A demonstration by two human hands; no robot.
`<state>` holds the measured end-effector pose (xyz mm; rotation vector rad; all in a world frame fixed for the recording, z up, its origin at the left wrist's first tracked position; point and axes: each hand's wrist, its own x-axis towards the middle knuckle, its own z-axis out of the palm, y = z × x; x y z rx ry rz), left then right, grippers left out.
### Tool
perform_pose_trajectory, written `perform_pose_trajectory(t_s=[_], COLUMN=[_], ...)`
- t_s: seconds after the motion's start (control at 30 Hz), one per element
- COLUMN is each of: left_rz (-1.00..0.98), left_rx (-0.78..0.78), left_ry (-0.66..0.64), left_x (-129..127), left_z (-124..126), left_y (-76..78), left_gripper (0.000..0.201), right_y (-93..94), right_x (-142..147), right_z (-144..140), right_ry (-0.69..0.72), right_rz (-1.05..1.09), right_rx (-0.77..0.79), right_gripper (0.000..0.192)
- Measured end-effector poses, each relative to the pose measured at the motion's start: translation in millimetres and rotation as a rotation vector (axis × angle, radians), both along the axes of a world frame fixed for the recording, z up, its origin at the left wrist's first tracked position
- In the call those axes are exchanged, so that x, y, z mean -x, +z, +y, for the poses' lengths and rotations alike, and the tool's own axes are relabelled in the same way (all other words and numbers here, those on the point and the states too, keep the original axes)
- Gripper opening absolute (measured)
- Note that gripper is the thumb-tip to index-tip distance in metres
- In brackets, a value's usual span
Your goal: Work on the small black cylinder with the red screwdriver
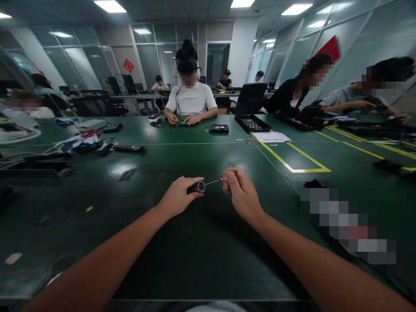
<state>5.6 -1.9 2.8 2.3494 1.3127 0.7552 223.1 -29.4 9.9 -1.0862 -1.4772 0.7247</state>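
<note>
Black cylindrical handle [196, 187], thin metal bit [212, 182]

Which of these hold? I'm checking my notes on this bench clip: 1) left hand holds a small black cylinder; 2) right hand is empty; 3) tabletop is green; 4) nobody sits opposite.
1) True: the left hand grips a small black cylinder.
2) False: the right hand pinches a thin metal pin pointing at the cylinder.
3) True: the table is dark green.
4) False: a person in a white shirt sits opposite.
</note>
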Motion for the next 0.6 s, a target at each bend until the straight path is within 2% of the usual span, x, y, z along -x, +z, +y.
perform_pose_trajectory(t_s=[0.1,0.2,0.43,0.6], left_rz=[0.009,0.008,-0.019,0.02], left_rx=[0.01,0.01,-0.013,-0.012], left_ry=[0.001,-0.039,-0.03,-0.027], left_x=[0.0,0.9,0.7,0.1], left_z=[0.7,2.2,1.7,0.5], left_y=[-1.0,-3.1,0.5,2.4], left_gripper=[0.042,0.035,0.037,0.036], right_y=[3.2,4.1,-1.2,3.5], right_x=[0.1,0.5,0.6,1.1], right_z=[-2.5,-4.3,-5.6,-5.0], right_ry=[-0.054,-0.101,-0.013,-0.075], right_rz=[-0.045,-0.115,-0.032,-0.104], right_rx=[-0.011,-0.024,-0.003,0.007], right_gripper=[0.039,0.034,0.024,0.036])
